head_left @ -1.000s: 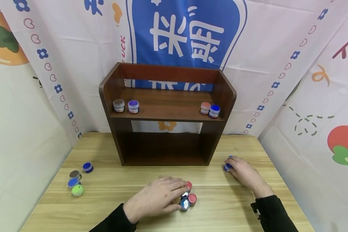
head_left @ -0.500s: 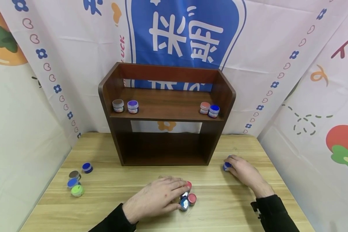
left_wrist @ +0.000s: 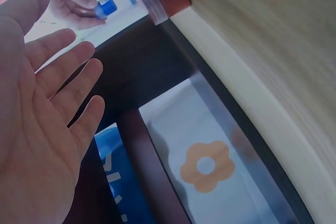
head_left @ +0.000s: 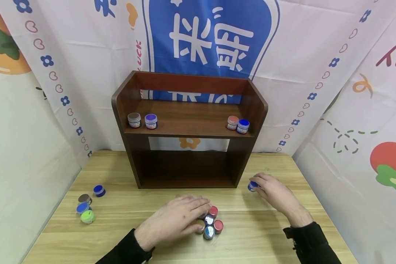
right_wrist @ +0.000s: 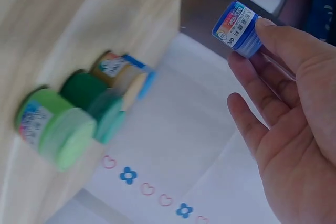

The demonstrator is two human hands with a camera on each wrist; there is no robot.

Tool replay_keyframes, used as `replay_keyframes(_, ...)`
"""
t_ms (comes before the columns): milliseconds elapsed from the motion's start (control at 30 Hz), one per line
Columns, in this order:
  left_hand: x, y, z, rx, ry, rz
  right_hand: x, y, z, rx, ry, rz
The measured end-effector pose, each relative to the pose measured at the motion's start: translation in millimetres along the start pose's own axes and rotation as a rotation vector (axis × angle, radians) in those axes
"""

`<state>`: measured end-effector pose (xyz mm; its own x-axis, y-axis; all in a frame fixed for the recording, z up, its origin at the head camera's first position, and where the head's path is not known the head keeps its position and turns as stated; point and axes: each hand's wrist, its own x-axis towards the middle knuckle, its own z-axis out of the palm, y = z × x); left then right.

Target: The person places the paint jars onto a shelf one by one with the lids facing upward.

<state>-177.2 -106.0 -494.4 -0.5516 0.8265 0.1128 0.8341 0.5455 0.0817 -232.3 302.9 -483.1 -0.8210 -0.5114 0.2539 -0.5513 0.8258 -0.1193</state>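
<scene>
My right hand (head_left: 278,195) holds a small blue paint jar (right_wrist: 236,27) between thumb and fingers, off the table beside the shelf's lower right corner. Its label faces the right wrist camera. My left hand (head_left: 175,219) hovers palm down with fingers extended, at the left side of a cluster of jars. In that cluster are a red-lidded jar (head_left: 212,211), another red one (head_left: 218,226), a blue jar (head_left: 209,232), a dark-lidded jar (head_left: 209,220) and a brownish jar (head_left: 200,226) partly covered by the hand. In the left wrist view the left palm (left_wrist: 42,114) holds nothing.
A dark wooden shelf (head_left: 188,134) stands at the table's back, with jars at both ends of its upper board. To the left are a blue jar (head_left: 99,190), a grey-lidded one (head_left: 84,198) and others. The right wrist view shows a green jar (right_wrist: 55,127) among several.
My right hand has raised the blue jar and shifted it left toward the shelf. My left hand has lifted slightly from the cluster, uncovering more of the red and brownish jars.
</scene>
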Motion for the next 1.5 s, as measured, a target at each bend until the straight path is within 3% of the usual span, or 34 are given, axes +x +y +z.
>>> replay_keyframes(267, -2.1, -4.0, -5.6, 0.104, 0.101, 0.023, 6.5, -21, -19, 0.011, 0.000, 0.000)
replay_keyframes(433, -3.3, -5.4, -11.1, 0.137, 0.112, 0.021, 11.8, -32, -28, -0.002, 0.021, -0.034)
replay_keyframes(867, -12.0, -14.8, -27.8, 0.104, 0.123, -0.027, 30.9, -56, -62, -0.053, 0.010, -0.063)
replay_keyframes(1500, -23.0, -19.6, -48.9, 0.134, 0.315, -0.082, 70.2, -90, -118, -0.181, 0.062, -0.196)
